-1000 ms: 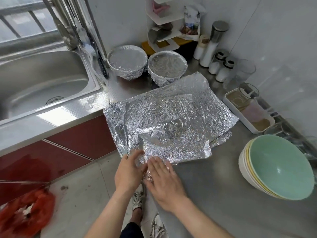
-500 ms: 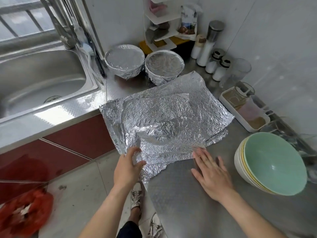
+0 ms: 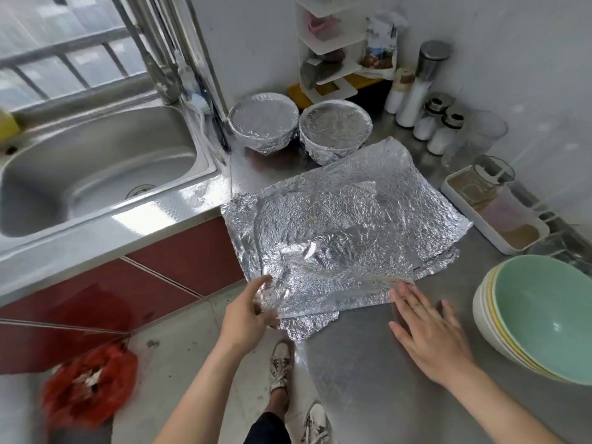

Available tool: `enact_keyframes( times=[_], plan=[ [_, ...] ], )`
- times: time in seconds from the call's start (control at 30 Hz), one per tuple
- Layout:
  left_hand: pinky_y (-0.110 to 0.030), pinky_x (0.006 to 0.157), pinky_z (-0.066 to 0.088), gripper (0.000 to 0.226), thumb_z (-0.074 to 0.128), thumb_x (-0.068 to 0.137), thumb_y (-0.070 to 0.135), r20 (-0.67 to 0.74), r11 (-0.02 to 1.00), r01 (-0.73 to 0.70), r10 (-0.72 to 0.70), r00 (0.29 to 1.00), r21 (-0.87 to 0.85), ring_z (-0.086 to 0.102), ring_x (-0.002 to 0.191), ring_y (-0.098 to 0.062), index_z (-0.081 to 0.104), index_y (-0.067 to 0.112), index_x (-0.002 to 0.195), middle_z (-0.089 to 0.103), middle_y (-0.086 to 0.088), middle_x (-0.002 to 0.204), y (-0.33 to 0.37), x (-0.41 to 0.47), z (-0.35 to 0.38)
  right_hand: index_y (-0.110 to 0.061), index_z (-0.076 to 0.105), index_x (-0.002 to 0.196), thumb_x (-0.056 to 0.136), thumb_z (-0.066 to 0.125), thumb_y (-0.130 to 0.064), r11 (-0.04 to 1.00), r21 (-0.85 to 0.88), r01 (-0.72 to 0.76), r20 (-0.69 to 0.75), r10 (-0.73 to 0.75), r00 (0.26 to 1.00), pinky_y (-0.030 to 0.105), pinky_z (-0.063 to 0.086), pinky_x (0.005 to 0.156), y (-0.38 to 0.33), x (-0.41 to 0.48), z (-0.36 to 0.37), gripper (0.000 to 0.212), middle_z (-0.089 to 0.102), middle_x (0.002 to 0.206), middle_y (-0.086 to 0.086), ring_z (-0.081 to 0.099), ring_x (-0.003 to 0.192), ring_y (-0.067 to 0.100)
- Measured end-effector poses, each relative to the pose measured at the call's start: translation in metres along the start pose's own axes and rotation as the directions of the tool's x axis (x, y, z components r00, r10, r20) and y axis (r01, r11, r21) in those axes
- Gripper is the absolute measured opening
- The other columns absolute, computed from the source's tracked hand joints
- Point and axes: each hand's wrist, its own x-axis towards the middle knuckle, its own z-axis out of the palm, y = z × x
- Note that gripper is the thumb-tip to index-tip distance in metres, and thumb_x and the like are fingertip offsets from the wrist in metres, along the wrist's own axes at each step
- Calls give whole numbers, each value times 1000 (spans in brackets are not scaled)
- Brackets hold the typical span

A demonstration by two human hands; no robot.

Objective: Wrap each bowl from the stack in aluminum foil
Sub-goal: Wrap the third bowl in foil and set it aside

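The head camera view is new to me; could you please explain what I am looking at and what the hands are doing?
No machine here: a person wears one wide-angle camera on the head, looking down at their own bare hands. On the steel counter lie crinkled foil sheets. The left hand pinches their near corner; the right hand lies flat on the counter at the foil's near edge, holding nothing. Behind stand two foil-wrapped bowls. At the right waits a stack of bare bowls, green inside.
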Motion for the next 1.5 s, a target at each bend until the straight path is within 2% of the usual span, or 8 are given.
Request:
enact_keyframes(
  times=[0.17, 0.3, 0.5, 0.63, 0.8, 1.07, 1.2, 1.5],
  plan=[
    [-35, 67, 55, 76, 47, 83, -11, 52, 999, 33, -33, 998, -9, 65, 73, -23, 44, 42, 137, 63, -5, 86, -4, 7, -13, -24, 70, 116, 88, 33, -42, 999, -43, -30, -244, 19, 970, 46, 25, 95, -14, 11, -10, 50, 65, 126, -7, 53, 123, 13],
    [-35, 66, 47, 50, 51, 86, 2, -238, 993, -7, 35, 971, 117, 58, 73, -16, 56, 29, 128, 62, 2, 82, 10, 22, -20, -22, 73, 97, 85, 38, -35, 995, 78, -59, -341, 82, 936, 46, 33, 91, -27, 24, -22, 39, 71, 104, -4, 62, 109, 23],
    [-38, 89, 49, 36, 55, 97, 32, -210, 961, -45, 105, 972, 273, 53, 106, -22, 54, 37, 133, 48, -3, 111, 34, 62, -8, -12, 64, 122, 87, 60, -11, 979, 206, 10, -292, 52, 955, 46, 44, 97, -42, 56, -45, 35, 63, 121, 3, 50, 116, 25],
    [-38, 85, 52, 41, 54, 96, 26, -230, 974, -25, 78, 970, 226, 61, 96, -20, 52, 39, 135, 60, -5, 115, 34, 76, -4, -23, 40, 144, 97, 48, -33, 977, 211, 33, -126, -7, 992, 39, 39, 106, -68, 84, -58, 49, 41, 145, -2, 37, 131, 20],
    [-24, 56, 46, 51, 69, 88, 12, -213, 984, 32, -70, 975, -178, 50, 52, -4, 53, 33, 132, 59, 4, 68, 23, 77, -12, -34, 10, 151, 93, 29, -64, 997, 61, -42, 38, 40, 998, 47, 35, 108, -84, 95, -39, 68, 11, 159, -1, 21, 142, 24],
    [-32, 62, 55, 65, 73, 81, -5, -68, 882, 39, -80, 994, -470, 60, 59, -17, 48, 20, 136, 64, -1, 65, 11, 81, -33, -42, -20, 148, 82, -11, -69, 996, 27, -87, 10, 87, 996, 43, 7, 106, -89, 88, -8, 73, -29, 154, -13, -10, 144, 16],
    [-33, 72, 59, 72, 78, 79, 4, -3, 959, 54, -57, 998, -278, 61, 67, -11, 44, 32, 136, 58, 0, 73, 5, 71, -29, -41, -16, 150, 84, -10, -68, 994, -6, -111, -1, 111, 994, 40, 8, 103, -89, 89, -6, 72, -25, 156, -11, -9, 143, 14],
    [-38, 79, 59, 65, 65, 90, 0, 68, 953, 17, 3, 998, -302, 63, 70, -13, 46, 38, 140, 65, -6, 78, 5, 62, -39, -36, 5, 154, 91, -3, -65, 992, -37, -121, -40, 119, 992, 40, 15, 99, -90, 91, -2, 70, 2, 162, -3, 6, 142, 16]
  ],
)
